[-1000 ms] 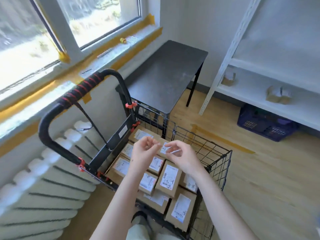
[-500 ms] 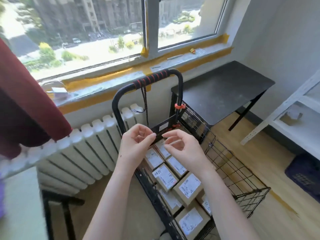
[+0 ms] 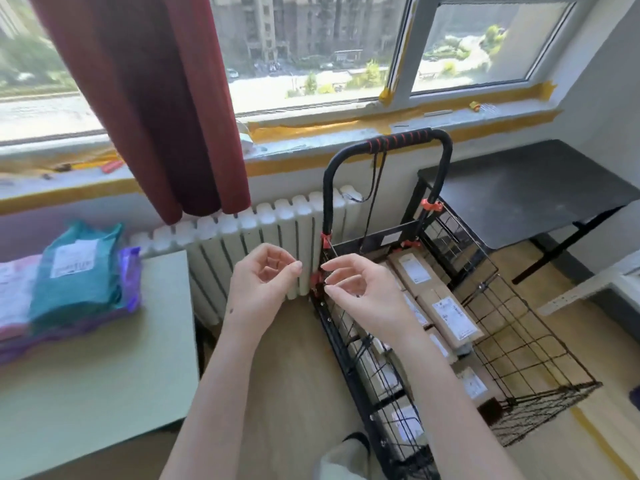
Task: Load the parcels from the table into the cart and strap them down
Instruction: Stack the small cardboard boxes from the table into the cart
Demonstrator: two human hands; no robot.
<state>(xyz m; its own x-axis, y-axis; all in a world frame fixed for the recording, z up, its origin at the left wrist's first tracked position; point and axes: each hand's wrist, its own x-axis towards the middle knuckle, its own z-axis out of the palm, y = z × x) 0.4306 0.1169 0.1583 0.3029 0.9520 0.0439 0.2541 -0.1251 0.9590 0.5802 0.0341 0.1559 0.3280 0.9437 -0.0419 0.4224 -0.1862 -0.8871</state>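
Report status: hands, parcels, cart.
Left hand, right hand loosely curled, nothing held. Boxes in cart; bags on table. Strap hangs from handle.

The tabletop [image 3: 104, 382] fills the lower left of the frame, with a pile of soft parcels [image 3: 76, 271] at its far left end. Behind it, along the wall under the window sill [image 3: 346, 133], stands the radiator [image 3: 263, 244]. The curtain [image 3: 149, 98] hangs in the upper left, above the radiator's left part. The cart [image 3: 519, 358] stands right of centre, its handle [image 3: 398, 138] end next to the radiator, and boxed parcels [image 3: 450, 313] lie in rows inside it. A second table [image 3: 526, 192] stands at the right edge, just behind the cart.
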